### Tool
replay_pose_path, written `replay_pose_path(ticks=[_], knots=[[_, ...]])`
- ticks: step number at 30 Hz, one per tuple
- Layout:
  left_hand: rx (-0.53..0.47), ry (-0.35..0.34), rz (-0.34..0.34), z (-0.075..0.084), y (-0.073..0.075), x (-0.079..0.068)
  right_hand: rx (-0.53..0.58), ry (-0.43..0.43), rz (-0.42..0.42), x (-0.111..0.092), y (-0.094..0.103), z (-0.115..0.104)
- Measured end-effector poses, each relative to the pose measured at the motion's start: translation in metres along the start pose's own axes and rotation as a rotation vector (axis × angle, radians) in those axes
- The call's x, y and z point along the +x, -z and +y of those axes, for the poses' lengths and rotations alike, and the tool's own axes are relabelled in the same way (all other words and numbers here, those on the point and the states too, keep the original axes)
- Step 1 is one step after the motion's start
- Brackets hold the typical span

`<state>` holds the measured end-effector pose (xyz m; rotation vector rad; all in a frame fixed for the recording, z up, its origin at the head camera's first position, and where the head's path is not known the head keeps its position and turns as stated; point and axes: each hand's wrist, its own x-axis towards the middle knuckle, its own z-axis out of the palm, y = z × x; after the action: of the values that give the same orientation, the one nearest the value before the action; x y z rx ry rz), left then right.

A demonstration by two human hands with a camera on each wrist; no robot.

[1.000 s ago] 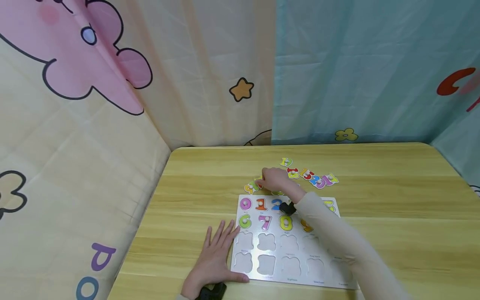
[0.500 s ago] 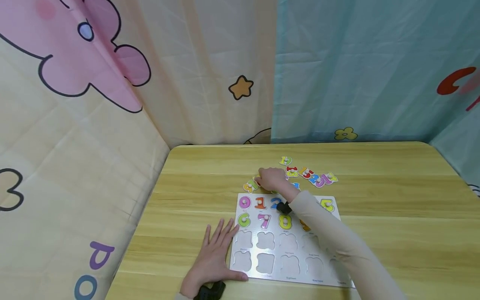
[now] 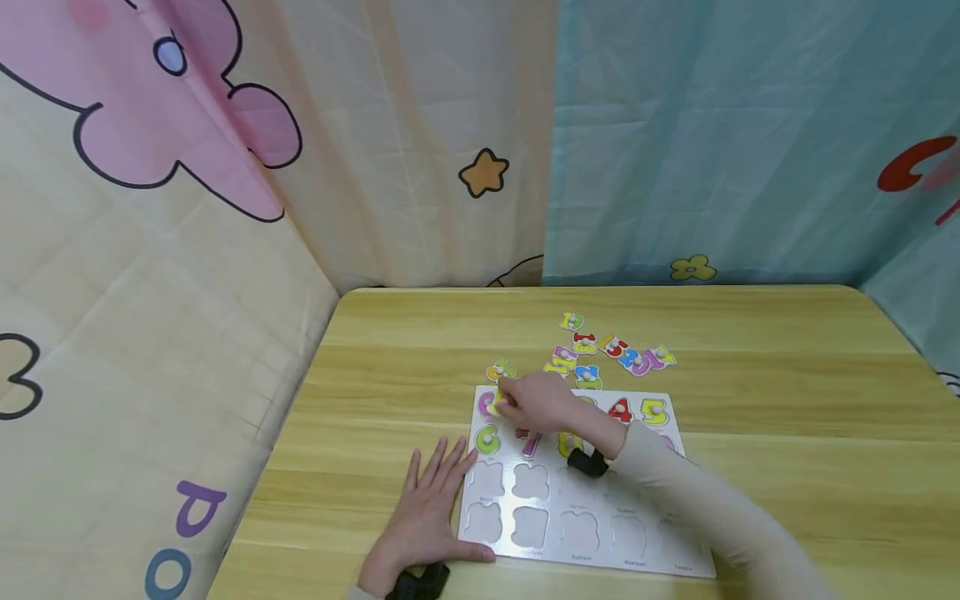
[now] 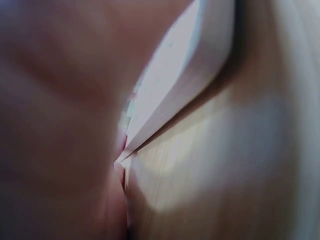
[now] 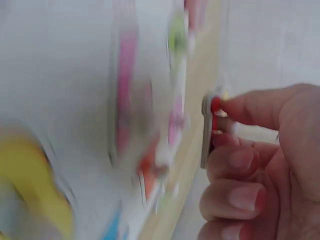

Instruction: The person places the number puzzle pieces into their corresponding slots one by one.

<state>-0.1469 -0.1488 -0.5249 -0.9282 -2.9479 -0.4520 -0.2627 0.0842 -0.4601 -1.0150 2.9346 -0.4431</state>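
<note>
My right hand (image 3: 547, 404) pinches a number puzzle piece (image 5: 206, 132), held by its small knob, over the upper left of the white puzzle board (image 3: 556, 500). The right wrist view shows the piece edge-on with red on its face; which number it bears is hidden. My left hand (image 3: 423, 517) lies with fingers spread along the board's left edge, thumb at the lower left corner. In the board's top two rows sit coloured digits, such as a green 6 (image 3: 487, 439) and a yellow 5 (image 3: 654, 411). The lower two rows are bare recesses.
Several loose number pieces lie on the wooden table (image 3: 787, 467) beyond the board, among them a pink-and-yellow 11 (image 3: 561, 361), a blue-and-green piece (image 3: 588, 377) and an orange-and-green one (image 3: 500, 371). Printed curtains (image 3: 420, 167) hang behind the table.
My right hand has lifted a puzzle piece from among the loose ones and drawn it back toward me over the board. The left hand stays at the board's edge.
</note>
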Motion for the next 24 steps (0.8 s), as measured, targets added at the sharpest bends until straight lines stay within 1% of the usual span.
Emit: replay_pose_path(ticks=[3,6,8,11,18,24], knots=[[0.001,-0.007,0.005,0.0,0.002,0.001,-0.005,0.094,-0.062,-0.018,-0.009,-0.018],[-0.007,-0.007,0.002,0.0,0.002,0.002,-0.003,0.136,-0.142,-0.029,-0.018,-0.031],[-0.008,-0.005,-0.002,0.0,0.003,0.002,0.014,0.153,-0.179,-0.033,-0.022,-0.037],[-0.008,-0.004,-0.004,0.0,0.003,0.002,0.025,0.149,-0.21,-0.035,-0.026,-0.043],[-0.012,-0.008,0.001,0.0,0.003,0.001,0.025,0.125,-0.215,-0.032,-0.032,-0.054],[-0.002,-0.004,0.0,0.0,0.002,0.0,-0.001,0.116,-0.218,-0.031,-0.036,-0.059]])
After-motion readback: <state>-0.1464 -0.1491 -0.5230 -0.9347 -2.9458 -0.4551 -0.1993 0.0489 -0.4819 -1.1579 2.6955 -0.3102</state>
